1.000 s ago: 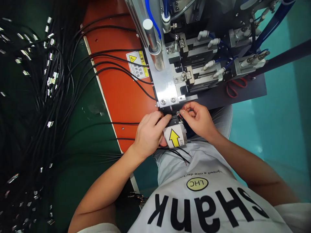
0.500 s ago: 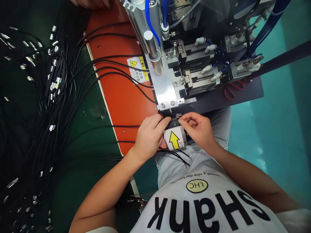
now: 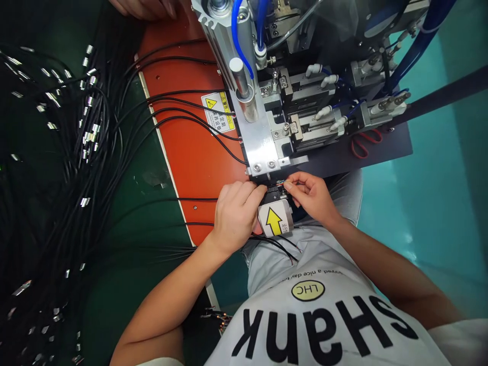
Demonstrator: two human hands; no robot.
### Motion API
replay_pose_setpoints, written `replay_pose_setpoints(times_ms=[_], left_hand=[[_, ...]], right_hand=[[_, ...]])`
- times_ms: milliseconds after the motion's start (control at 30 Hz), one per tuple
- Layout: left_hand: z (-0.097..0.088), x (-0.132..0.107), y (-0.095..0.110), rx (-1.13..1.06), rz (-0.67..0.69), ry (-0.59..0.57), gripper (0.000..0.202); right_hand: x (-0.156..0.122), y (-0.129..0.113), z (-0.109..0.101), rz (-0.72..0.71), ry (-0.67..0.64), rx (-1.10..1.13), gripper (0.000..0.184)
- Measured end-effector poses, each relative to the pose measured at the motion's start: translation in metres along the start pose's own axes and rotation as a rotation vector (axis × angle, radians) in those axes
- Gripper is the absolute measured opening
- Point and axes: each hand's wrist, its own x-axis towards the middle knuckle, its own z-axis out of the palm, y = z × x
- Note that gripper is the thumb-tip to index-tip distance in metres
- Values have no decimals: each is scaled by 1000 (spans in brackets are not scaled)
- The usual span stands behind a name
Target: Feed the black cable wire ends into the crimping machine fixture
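Observation:
My left hand (image 3: 235, 213) is closed, pinching a thin black cable at the front of a small black fixture (image 3: 275, 194) under the metal machine head (image 3: 263, 142). My right hand (image 3: 309, 195) is closed too, its fingertips pinching fine coloured wire ends (image 3: 281, 182) at the same fixture. A white label with a yellow arrow (image 3: 275, 219) sits just below the fixture, between my hands. Thin black cables (image 3: 274, 243) trail across my lap.
An orange machine plate (image 3: 190, 147) carries several black cables (image 3: 179, 109) and a yellow warning sticker (image 3: 215, 111). A large heap of black cables with metal ends (image 3: 57, 152) lies on the green surface at left. Red-handled scissors (image 3: 366, 142) lie at right. Another person's hand (image 3: 143, 7) shows at top.
My right hand's fingertips have shifted slightly up toward the machine head with the wire ends. The view has drifted, bringing another person's hand into sight at the top.

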Motion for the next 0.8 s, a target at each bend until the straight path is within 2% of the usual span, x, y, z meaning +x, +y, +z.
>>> replay_pose_setpoints(times_ms=[133,300,633,800], left_hand=[[0,0,1,52,-3,68,23],[5,-5,0,-45,-4,27,34],[3,-8,0,-89,-27,33,34],[-7,-15,2,-187,-128,57,28]], right_hand=[[0,-3,1,13,26,38,30],[6,-12,6,60,3,110,30],[10,-10,8,159,-79,281,29],[8,-9,6,154,-98,291,33]])
